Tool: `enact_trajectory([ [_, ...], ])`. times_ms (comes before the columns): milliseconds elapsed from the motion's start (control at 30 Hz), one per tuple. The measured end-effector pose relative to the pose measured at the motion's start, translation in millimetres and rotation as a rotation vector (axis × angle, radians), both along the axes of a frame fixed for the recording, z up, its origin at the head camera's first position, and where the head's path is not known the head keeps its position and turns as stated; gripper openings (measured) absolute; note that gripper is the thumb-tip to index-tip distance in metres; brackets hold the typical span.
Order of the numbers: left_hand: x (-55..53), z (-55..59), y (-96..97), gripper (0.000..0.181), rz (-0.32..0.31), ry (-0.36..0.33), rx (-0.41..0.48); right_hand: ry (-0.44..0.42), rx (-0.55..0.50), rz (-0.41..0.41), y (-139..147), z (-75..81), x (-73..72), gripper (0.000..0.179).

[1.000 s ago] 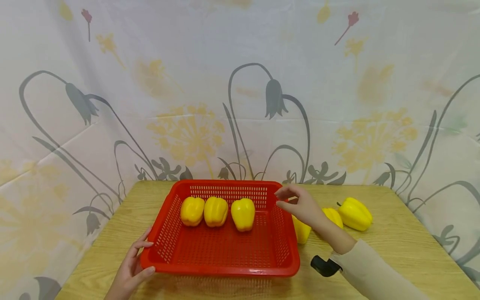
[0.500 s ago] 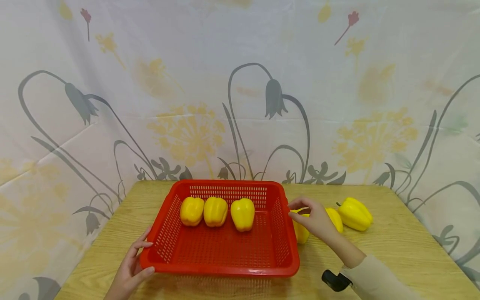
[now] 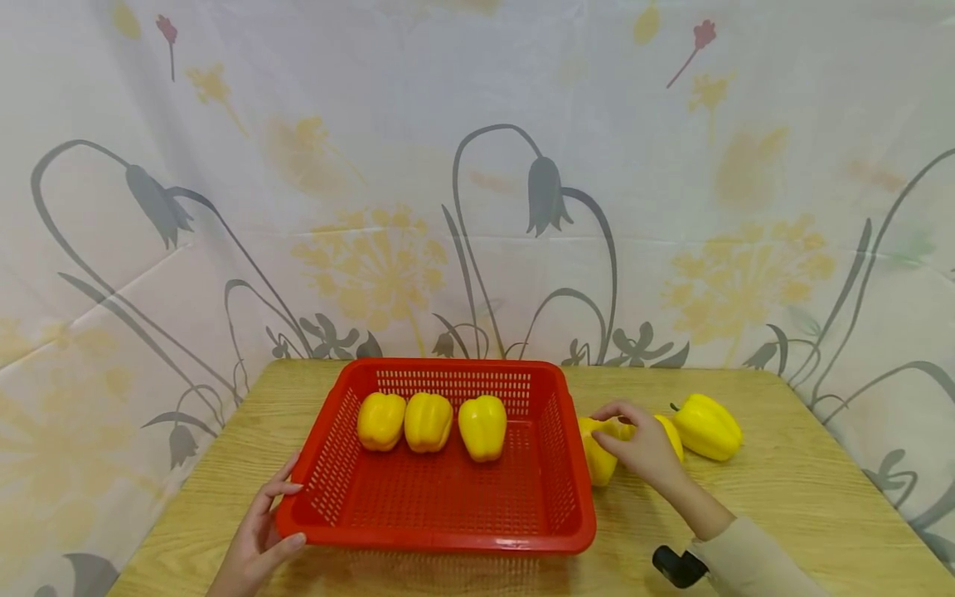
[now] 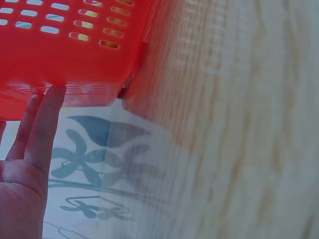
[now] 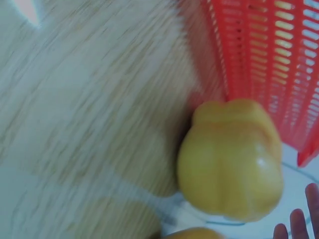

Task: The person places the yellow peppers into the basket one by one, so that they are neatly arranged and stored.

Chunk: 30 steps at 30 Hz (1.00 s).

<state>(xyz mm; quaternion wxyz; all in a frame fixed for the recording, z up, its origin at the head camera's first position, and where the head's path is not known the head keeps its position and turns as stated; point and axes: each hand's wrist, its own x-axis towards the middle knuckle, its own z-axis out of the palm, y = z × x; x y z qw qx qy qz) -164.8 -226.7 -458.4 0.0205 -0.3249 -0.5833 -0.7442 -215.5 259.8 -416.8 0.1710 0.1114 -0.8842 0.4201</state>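
Observation:
A red plastic basket [image 3: 448, 506] with slotted walls holds three yellow bell peppers [image 3: 483, 427] in a row toward its back. My left hand [image 3: 257, 531] holds its front left corner, thumb at the front rim and fingers along the left side. In the left wrist view, extended fingers [image 4: 42, 129] touch the red wall. My right hand [image 3: 642, 444] is just right of the basket, thumb and fingers spread apart over a yellow bell pepper [image 3: 597, 456] that stands beside the wall. The right wrist view shows this pepper [image 5: 229, 164], with fingertips [image 5: 299, 224] apart from it.
More yellow bell peppers lie to the right: one partly behind the right hand [image 3: 669, 435], another with a dark stem [image 3: 707, 427] farther out. The wooden table [image 3: 806, 497] ends at a flower-printed cloth [image 3: 373, 166]. A black wrist device [image 3: 679, 566] sits at the right sleeve.
My right hand has moved right and slightly down, from over the basket's right rim to over the nearest outside pepper. The left hand and basket have stayed nearly still.

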Motion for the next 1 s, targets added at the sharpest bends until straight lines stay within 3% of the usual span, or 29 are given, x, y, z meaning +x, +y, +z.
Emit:
enact_trajectory([
  [133,0.0,0.5,0.5,0.047,0.001,-0.001,-0.002,0.008,0.012,0.026,4,-5.1,0.1,0.020],
  [267,0.3,0.7,0.7,0.047,0.005,-0.008,-0.005,0.028,0.037,0.103,8,-10.2,0.5,0.024],
  [600,0.2,-0.5,0.4,0.048,0.012,-0.004,-0.004,0.103,0.206,0.242,13,-29.2,-2.6,0.039],
  [1000,0.8,0.0,0.0,0.047,0.022,-0.001,-0.015,0.072,0.198,0.241,15,-26.2,-1.9,0.039],
])
